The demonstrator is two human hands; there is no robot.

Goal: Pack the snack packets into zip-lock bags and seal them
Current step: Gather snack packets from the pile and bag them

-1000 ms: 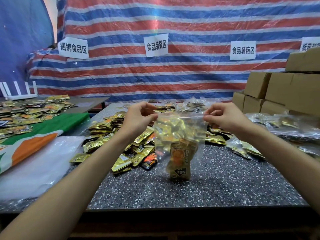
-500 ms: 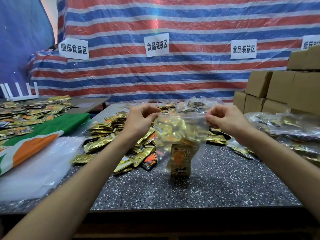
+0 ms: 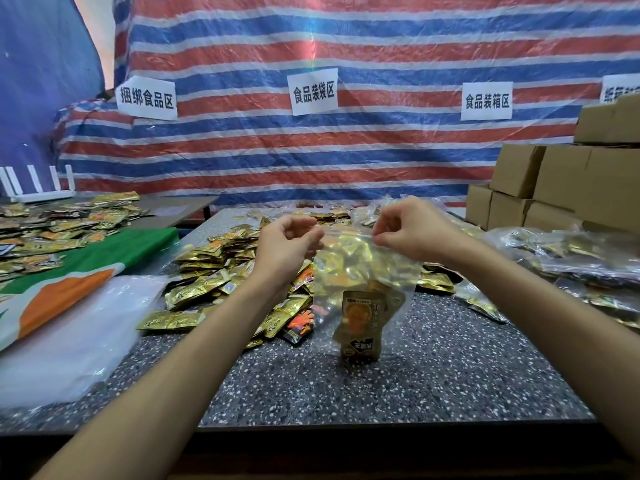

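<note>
Left hand (image 3: 287, 245) and right hand (image 3: 414, 230) pinch the zip-lock bag (image 3: 363, 268) by its top — upright so the snack packet (image 3: 362, 323) settles, seemingly before sealing; loose packets (image 3: 214, 271) at nine o'clock.

bright and even throughout, lit softly from overhead with hardly a shadow on the speckled table (image 3: 450, 375), a faint rainbow flare running down the striped tarp (image 3: 346, 143), sheen on the clear bag (image 3: 363, 258) and gold packets (image 3: 207, 282), and slight wide-lens bowing toward the edges.
</note>
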